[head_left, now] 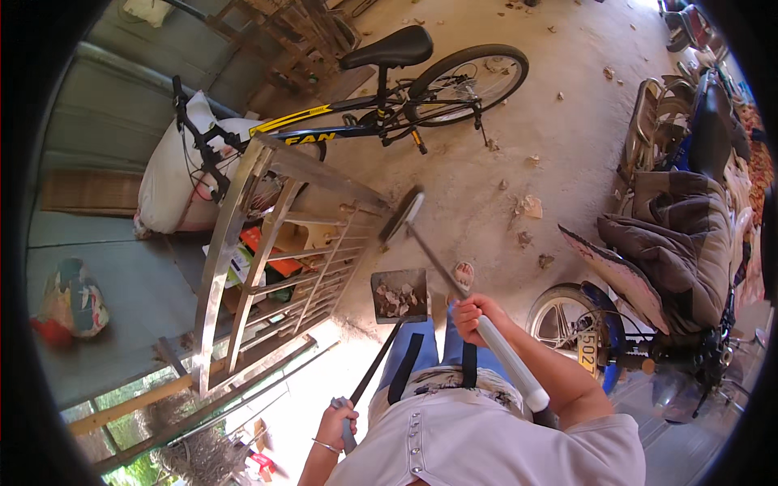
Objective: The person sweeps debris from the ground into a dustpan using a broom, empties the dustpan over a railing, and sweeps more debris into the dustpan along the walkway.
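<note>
My left hand [335, 424] is closed round the grey grip of a long-handled dustpan [375, 285]. Its dark pan rests low in front of my legs, with dry leaves and scraps [398, 300] lying in it. My right hand [476, 317] grips the pole of a broom [433, 257], whose thick pale end [519, 373] passes back beside my arm. The broom head [402, 216] is beyond the pan, close to the foot of a metal gate, and slightly blurred. Whether its bristles touch the floor I cannot tell.
At the left stands a metal-barred gate [258, 219], with a black and yellow bicycle [356, 130] behind it and a white sack [166, 182] beside that. Dry leaves [531, 206] dot the concrete floor. A motorbike [592, 332] with a padded brown cover [681, 235] is parked at the right.
</note>
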A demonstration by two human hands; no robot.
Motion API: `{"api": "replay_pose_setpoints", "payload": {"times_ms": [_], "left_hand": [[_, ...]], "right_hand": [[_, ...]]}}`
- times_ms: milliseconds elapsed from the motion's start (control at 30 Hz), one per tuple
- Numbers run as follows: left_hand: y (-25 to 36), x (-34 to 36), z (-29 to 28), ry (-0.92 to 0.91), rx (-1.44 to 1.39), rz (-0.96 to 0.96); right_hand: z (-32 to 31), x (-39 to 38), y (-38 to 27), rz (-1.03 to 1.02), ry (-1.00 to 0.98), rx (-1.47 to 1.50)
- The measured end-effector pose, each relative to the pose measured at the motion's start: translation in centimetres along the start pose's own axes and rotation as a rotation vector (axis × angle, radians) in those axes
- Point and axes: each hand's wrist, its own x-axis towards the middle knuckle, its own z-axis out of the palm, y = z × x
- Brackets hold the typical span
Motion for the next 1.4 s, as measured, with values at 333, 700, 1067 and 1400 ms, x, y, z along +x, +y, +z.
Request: {"api": "replay_pose_setpoints", "payload": {"times_ms": [333, 700, 1067, 1400], "left_hand": [[-2.6, -0.5, -2.1, 0.007, -0.099, -0.002], [-0.2, 0.0, -0.9, -0.045, 0.072, 0.087], [7.0, 1.5, 7.0, -0.125, 0.181, 0.122], [12.5, 1.4, 16.0, -0.184, 0.184, 0.093]], "right_hand": [[-10.3, 5.6, -4.7, -0.047, 0.050, -0.169], [-1.7, -5.5, -5.4, -0.520, 0.532, -0.592], [5.2, -11.7, -15.8, -0.391, 0.008, -0.231], [9.9, -14.9, -27.9, -0.690, 0.333, -0.591]]}}
